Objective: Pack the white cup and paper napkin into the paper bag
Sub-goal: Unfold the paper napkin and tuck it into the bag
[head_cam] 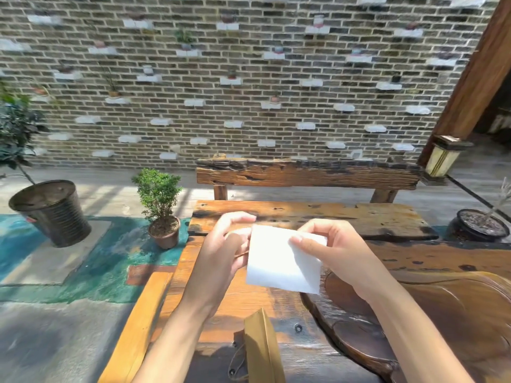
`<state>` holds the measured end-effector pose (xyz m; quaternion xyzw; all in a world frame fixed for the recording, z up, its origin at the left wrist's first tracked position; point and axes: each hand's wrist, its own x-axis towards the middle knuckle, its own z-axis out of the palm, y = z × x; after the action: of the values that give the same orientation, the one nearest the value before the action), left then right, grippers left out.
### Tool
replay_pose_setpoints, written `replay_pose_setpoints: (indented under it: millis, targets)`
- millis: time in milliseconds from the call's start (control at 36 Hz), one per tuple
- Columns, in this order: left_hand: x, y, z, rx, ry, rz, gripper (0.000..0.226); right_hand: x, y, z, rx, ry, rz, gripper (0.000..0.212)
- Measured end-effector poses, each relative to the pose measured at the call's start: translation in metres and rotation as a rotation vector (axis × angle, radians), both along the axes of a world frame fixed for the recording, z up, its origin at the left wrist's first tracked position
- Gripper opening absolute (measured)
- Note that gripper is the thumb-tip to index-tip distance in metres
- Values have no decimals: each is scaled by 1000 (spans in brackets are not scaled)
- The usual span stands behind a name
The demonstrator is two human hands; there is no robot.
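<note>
At the far left a dark ribbed metal planter [51, 212] stands tilted on the paved floor, with a leafy plant [15, 128] above it. To its right a small green shrub in a brown clay pot [163, 232] sits on the painted floor, just beside the left edge of the wooden counter [221, 305]. Behind everything runs a brick wall [249, 78] studded with white blocks, some carrying tiny pots.

Over the counter the left hand [224, 250] is curled, its fingers pinching the left edge of the paper napkin [279, 261]. The napkin is held in the air above the counter, touching nothing but the two hands. It is a white, roughly square sheet, seemingly folded, hanging a little askew with its top edge sloping down to the right and its lower right corner pointing down toward the counter; neither side is clearly longer. The right hand [326, 250] grips the napkin's upper right corner, thumb on the near face and fingers curled behind.

Below the napkin, near the bottom edge, the brown paper bag [262, 352] stands on the counter, seen edge-on, with a handle loop on its left. Nothing lies between napkin and bag. The white cup is not seen.

Further right lies a dark carved wooden tray [442, 313]. Beyond the counter stand a rough wooden bench [304, 172], a lantern [442, 158] at the foot of a wooden post [475, 73], and a dark round pot [481, 225].
</note>
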<state>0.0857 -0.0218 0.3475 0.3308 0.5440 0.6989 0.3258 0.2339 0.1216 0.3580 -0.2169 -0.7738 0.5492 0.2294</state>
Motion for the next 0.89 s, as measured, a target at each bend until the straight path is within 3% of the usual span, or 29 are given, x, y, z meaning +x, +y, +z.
replay_pose_setpoints:
  millis: [83,222,583,694,889]
  targets:
    - [-1,3,-2,-12,-14,-43,40,-3,-1,1,60,-1,2,18]
    - [6,11,-3,-32,213,99,17,-4,-1,2,29,48,-1,19]
    - [9,18,-8,-19,222,299,28,1,-7,-5,-54,120,-182,27]
    - [17,29,-11,-56,307,415,33,-14,-19,-12,-120,203,-297,36]
    - [31,43,-17,-96,462,611,32,-46,-36,-35,162,297,-613,20]
